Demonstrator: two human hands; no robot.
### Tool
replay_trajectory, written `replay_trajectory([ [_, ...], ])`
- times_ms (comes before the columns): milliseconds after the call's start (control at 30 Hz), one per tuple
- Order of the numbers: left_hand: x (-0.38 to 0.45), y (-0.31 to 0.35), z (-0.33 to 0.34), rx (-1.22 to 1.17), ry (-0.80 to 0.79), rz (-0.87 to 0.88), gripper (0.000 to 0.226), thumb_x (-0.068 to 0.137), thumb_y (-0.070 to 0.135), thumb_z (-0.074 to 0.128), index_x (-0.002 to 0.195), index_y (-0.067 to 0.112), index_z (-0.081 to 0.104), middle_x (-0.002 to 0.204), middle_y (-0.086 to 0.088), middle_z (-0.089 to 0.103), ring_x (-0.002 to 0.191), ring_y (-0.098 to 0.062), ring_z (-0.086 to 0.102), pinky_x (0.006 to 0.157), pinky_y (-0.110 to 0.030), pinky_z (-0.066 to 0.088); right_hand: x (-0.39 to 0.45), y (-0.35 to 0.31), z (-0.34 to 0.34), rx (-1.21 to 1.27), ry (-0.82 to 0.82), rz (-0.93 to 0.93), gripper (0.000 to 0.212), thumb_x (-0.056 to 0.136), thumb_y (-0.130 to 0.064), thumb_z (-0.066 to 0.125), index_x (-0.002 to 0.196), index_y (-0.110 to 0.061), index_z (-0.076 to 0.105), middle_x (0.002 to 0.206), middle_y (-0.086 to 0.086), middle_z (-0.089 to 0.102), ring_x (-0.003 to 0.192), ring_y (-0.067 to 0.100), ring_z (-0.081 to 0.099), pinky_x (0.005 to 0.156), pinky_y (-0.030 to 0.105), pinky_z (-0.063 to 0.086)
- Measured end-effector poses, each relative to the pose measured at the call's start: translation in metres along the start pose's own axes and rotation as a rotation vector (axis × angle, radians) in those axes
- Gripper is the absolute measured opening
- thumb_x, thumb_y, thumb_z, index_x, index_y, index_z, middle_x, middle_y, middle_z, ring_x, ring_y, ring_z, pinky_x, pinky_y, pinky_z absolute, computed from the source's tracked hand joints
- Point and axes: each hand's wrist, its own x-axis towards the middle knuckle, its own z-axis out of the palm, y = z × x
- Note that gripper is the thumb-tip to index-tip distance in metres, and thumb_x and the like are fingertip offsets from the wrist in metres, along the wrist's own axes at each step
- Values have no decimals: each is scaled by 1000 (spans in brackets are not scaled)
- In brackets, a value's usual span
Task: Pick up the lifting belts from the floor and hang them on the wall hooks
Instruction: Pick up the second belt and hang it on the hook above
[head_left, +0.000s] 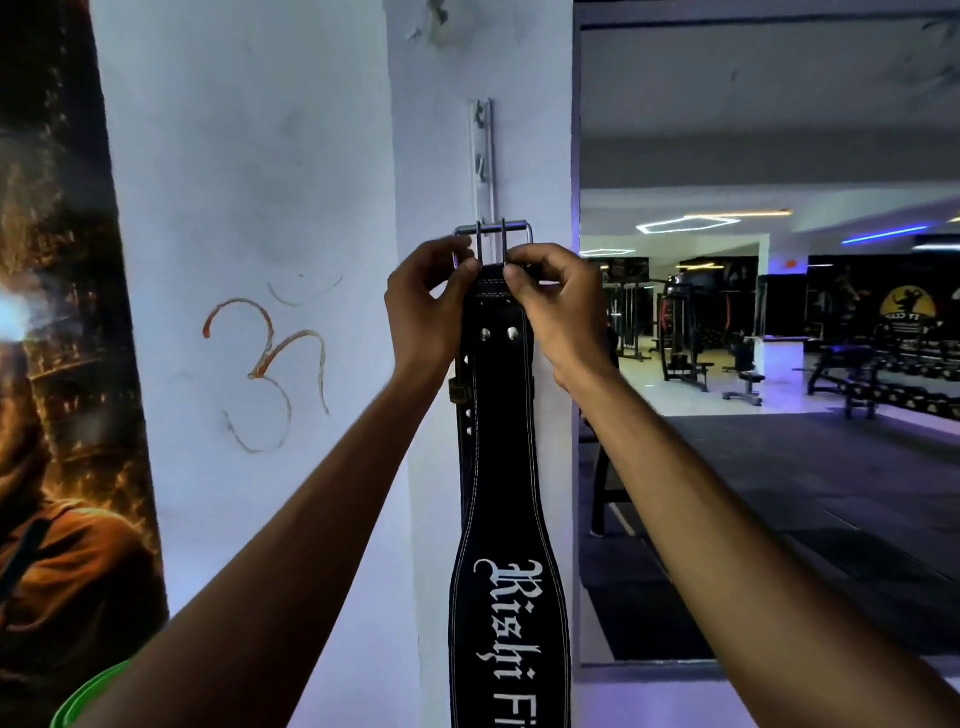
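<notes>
A black lifting belt with white stitching and white lettering hangs straight down against the white pillar. Its metal buckle sits at the lowest hook of a white vertical hook rail. My left hand pinches the belt's top left corner just under the buckle. My right hand pinches the top right corner. A second belt with punched holes shows behind the first one on its left edge.
The pillar's right edge meets a large wall mirror reflecting gym machines and benches. A dark poster covers the wall at far left. An orange symbol is drawn on the white wall.
</notes>
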Motion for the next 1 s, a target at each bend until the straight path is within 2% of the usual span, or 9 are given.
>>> replay_trajectory([
  [67, 23, -16, 4, -49, 6, -15, 26, 88, 7, 67, 113, 14, 67, 93, -6, 75, 83, -10, 71, 82, -26, 58, 21, 13, 11, -20, 33, -43, 13, 82, -14, 71, 94, -16, 74, 93, -2, 75, 93, 15, 69, 83, 39, 58],
  [133, 45, -30, 8, -76, 15, -18, 33, 87, 9, 70, 119, 16, 63, 95, -10, 76, 87, -15, 74, 83, -29, 60, 43, 25, 21, -46, 70, -91, 13, 79, -17, 72, 92, -19, 74, 94, 0, 74, 99, 21, 67, 80, 40, 59],
  [200, 64, -42, 14, -73, 21, -17, 37, 86, 12, 72, 122, 13, 62, 95, -12, 76, 90, -20, 75, 86, -31, 60, 65, 35, 28, -75, 107, -113, 13, 77, -21, 74, 90, -22, 74, 96, -1, 73, 103, 24, 65, 78, 40, 60],
  [300, 90, -52, 23, -69, 28, 1, 37, 86, 12, 73, 122, 9, 66, 96, -10, 76, 89, -18, 75, 85, -29, 60, 94, 44, 35, -76, 110, -109, 13, 78, -22, 74, 91, -19, 75, 95, -3, 74, 99, 20, 67, 80, 39, 59],
  [467, 129, -70, 38, -32, 37, 14, 37, 84, 14, 74, 121, 12, 67, 96, -9, 77, 89, -19, 75, 89, -37, 61, 134, 55, 48, -73, 130, -112, 13, 78, -21, 76, 89, -13, 75, 89, -5, 75, 85, 9, 68, 76, 26, 56],
  [600, 154, -85, 46, -14, 50, 7, 37, 85, 19, 74, 121, 13, 68, 98, -9, 77, 93, -20, 75, 93, -41, 59, 160, 66, 59, -63, 143, -111, 11, 78, -19, 77, 87, -12, 75, 83, -7, 72, 81, 4, 65, 74, 18, 52],
  [767, 175, -98, 50, -27, 75, -12, 44, 79, 27, 75, 121, 13, 70, 97, -8, 78, 95, -21, 75, 94, -46, 59, 181, 73, 70, -72, 156, -140, 12, 78, -22, 77, 87, -14, 75, 88, -6, 74, 80, -1, 63, 66, 2, 44],
  [933, 189, -107, 52, -45, 57, -51, 50, 76, 29, 77, 122, 11, 69, 100, -10, 78, 96, -22, 75, 94, -49, 59, 191, 78, 75, -86, 173, -149, 15, 79, -26, 77, 88, -14, 75, 84, -8, 72, 84, 6, 67, 73, 15, 51],
  [1000, 193, -108, 56, -47, 38, -63, 55, 72, 32, 78, 121, 10, 69, 101, -12, 78, 97, -23, 75, 94, -49, 59, 195, 82, 74, -96, 183, -152, 15, 79, -27, 77, 88, -15, 75, 83, -9, 71, 84, 5, 66, 70, 11, 49],
])
